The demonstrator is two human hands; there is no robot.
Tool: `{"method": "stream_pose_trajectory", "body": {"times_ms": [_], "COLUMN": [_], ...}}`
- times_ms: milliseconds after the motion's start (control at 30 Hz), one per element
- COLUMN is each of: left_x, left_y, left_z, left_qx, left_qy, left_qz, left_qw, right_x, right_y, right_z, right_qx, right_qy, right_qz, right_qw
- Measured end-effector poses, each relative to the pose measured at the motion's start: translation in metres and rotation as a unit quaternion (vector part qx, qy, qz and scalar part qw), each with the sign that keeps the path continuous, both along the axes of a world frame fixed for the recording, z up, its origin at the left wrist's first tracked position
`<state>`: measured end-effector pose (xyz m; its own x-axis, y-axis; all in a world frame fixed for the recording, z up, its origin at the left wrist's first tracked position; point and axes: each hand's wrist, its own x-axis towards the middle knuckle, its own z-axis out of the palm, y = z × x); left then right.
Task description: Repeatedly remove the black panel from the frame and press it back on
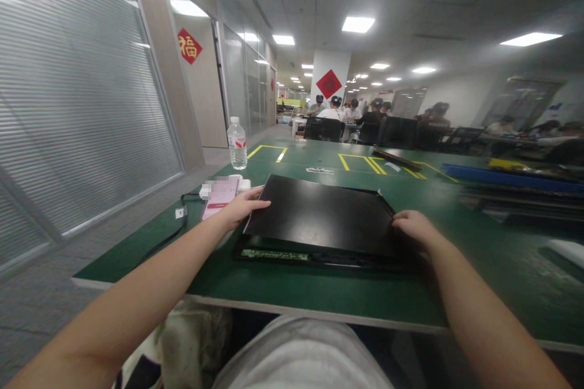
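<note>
**A:** Talk me through the arms. What have you got?

**B:** Both forearms are stretched forward over the near edge of the green table (283, 292), converging on the black panel (322, 214) lying flat in front of me. My left arm comes in from the lower left, bare to the elbow, wrist roughly level.

**A:** And the left hand itself?

**B:** Left hand (243, 206) is on the panel's left edge, fingers extended and lying on the top surface near the far-left corner, thumb side tucked at the edge. It grips the edge loosely, not clenched into a fist.

**A:** Right side?

**B:** Right hand (413, 226) sits at the panel's right edge, knuckles up, fingers curled down over the side. It's touching the panel for sure; whether the fingers close under it I can't tell from here.

**A:** Where exactly is the panel?

**B:** Middle of the table, close to me, resting on a dark tray or frame whose front strip (278, 253) shows green along the near side. The panel looks slightly raised at the front left.

**A:** Anything around the hands?

**B:** A phone (219, 196) with a pink screen just beside my left hand, a water bottle (236, 143) standing farther back, and people seated at desks well beyond.
</note>
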<state>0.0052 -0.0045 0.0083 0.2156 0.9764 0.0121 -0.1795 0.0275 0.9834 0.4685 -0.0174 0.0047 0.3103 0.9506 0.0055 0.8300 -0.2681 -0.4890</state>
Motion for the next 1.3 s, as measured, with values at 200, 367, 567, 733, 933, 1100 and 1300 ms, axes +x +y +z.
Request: {"method": "stream_pose_trajectory", "body": {"times_ms": [200,367,567,733,933,1100,1300], "left_x": [-0.0007,0.0011,0.0016,-0.0003,-0.0008,-0.0008,-0.0002], "left_y": [0.0006,-0.0027,-0.0031,-0.0018,-0.0014,-0.0021,-0.005], "left_z": [-0.0007,0.0035,0.0044,0.0024,0.0026,0.004,0.0078], "left_qx": [-0.012,-0.026,-0.026,-0.028,-0.014,-0.02,-0.036], "left_qy": [-0.002,-0.01,-0.011,-0.003,0.004,0.011,0.006], "left_qz": [0.006,0.009,0.009,0.011,0.008,0.014,0.023], "left_qw": [1.0,1.0,1.0,1.0,1.0,1.0,0.999], "right_x": [-0.0015,-0.0015,-0.0004,-0.0011,0.0006,0.0006,-0.0003], "right_y": [-0.0009,-0.0013,-0.0009,-0.0013,0.0007,-0.0006,-0.0016], "right_z": [0.0015,0.0016,0.0017,0.0022,0.0006,0.0016,0.0024], "right_qx": [0.0,-0.003,0.002,-0.002,0.001,-0.003,-0.015], "right_qy": [0.0,0.0,0.005,0.001,-0.019,-0.016,-0.01], "right_qz": [0.001,0.001,0.002,0.004,0.015,0.011,0.008], "right_qw": [1.0,1.0,1.0,1.0,1.0,1.0,1.0]}}
